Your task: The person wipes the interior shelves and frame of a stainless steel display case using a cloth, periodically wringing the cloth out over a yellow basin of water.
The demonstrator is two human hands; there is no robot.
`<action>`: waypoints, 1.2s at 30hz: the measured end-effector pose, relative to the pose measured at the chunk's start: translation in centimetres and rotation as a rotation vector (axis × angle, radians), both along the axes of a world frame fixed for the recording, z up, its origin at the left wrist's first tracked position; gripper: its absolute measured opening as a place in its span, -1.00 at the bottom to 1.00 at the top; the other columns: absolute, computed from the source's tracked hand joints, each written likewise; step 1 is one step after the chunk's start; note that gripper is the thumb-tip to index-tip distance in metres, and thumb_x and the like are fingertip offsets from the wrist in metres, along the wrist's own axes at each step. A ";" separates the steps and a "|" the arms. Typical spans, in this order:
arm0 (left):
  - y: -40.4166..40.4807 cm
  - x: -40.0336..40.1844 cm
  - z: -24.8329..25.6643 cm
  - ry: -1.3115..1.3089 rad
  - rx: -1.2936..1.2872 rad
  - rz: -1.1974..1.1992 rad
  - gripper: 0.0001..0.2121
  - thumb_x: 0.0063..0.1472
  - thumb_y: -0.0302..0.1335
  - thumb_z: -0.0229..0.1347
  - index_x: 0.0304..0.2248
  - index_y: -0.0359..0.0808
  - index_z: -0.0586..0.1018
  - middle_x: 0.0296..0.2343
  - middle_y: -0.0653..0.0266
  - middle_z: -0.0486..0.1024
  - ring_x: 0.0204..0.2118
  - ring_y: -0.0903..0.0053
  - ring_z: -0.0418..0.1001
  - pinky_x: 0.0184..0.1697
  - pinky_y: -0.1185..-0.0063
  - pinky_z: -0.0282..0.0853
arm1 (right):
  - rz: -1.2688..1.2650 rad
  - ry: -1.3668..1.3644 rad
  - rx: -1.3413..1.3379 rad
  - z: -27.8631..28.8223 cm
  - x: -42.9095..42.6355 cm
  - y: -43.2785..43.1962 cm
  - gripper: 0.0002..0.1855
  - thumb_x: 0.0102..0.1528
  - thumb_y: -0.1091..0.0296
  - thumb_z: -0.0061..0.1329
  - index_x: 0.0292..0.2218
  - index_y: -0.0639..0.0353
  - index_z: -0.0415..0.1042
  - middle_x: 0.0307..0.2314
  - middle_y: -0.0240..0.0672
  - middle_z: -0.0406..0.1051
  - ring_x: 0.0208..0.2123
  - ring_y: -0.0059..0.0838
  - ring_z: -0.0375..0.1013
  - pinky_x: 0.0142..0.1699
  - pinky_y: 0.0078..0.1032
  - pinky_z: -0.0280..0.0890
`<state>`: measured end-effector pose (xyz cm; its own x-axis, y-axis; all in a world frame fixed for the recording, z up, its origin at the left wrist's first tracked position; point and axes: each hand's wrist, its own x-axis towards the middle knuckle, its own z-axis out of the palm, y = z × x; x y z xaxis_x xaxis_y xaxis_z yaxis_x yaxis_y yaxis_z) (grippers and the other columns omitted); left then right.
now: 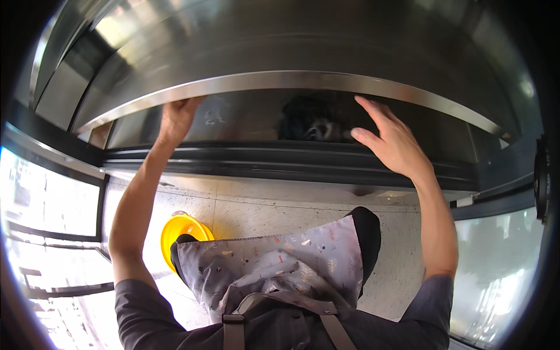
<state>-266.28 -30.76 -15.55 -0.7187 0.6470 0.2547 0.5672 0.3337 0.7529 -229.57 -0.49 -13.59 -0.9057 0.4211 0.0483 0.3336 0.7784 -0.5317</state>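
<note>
A wide shelf or panel point(280, 48) with a dark, shiny surface spans the upper part of the view. A bright metal strip point(280, 82) runs along its front edge. My left hand point(178, 120) reaches up to the left part of this strip. Its fingertips are hidden at the strip's lower side, so I cannot tell whether they grip it. My right hand point(396, 140) is just below the strip on the right, thumb and fingers apart, with nothing in it. Behind both hands lies a dark glossy panel point(249, 120) with pale smudges and a dark reflection.
Black ridged framing point(280, 159) crosses below the panel. A yellow bucket point(173, 232) stands on the speckled tiled floor point(258, 214) by my left leg. My patterned apron point(280, 262) spreads over my knees. Framed glass point(52, 197) is at left, a glossy pane point(494, 271) at right.
</note>
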 end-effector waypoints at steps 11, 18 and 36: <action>-9.6 -7.1 -4.1 0.422 -0.327 0.215 -0.67 0.27 -0.20 0.08 -0.38 -0.35 0.63 -0.44 -0.12 0.54 -0.30 -0.06 0.52 -0.22 0.24 0.41 | 0.011 -0.338 0.096 -2.6 -14.2 -0.2 -0.49 -0.09 0.34 0.08 -0.11 0.46 0.50 -0.22 0.12 0.51 -0.13 -0.07 0.53 -0.08 -0.27 0.36; -7.2 -5.8 -4.3 0.434 -0.185 0.251 -0.71 0.25 -0.25 0.03 -0.42 -0.30 0.66 -0.47 -0.12 0.55 -0.32 -0.07 0.52 -0.19 0.19 0.45 | 0.201 -0.232 0.229 -3.5 -26.5 -9.8 -0.46 -0.03 0.35 0.00 0.02 0.27 0.49 -0.03 0.02 0.47 0.05 -0.03 0.44 0.08 -0.26 0.36; -5.2 -2.5 -4.8 0.424 0.016 0.166 -0.75 0.23 -0.37 0.02 -0.44 -0.35 0.65 -0.43 -0.10 0.59 -0.33 -0.04 0.55 -0.14 0.22 0.47 | -0.297 0.093 -0.500 -0.8 -26.3 -2.4 0.07 0.10 -0.32 0.06 0.38 0.01 -0.14 0.38 -0.11 -0.22 0.41 -0.09 -0.28 0.36 0.14 -0.28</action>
<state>-268.74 -35.92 -20.35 -0.6428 0.5253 0.5576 0.7660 0.4368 0.4716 -255.89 -2.87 -14.34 -0.7469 0.6483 -0.1474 0.4331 0.3063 -0.8477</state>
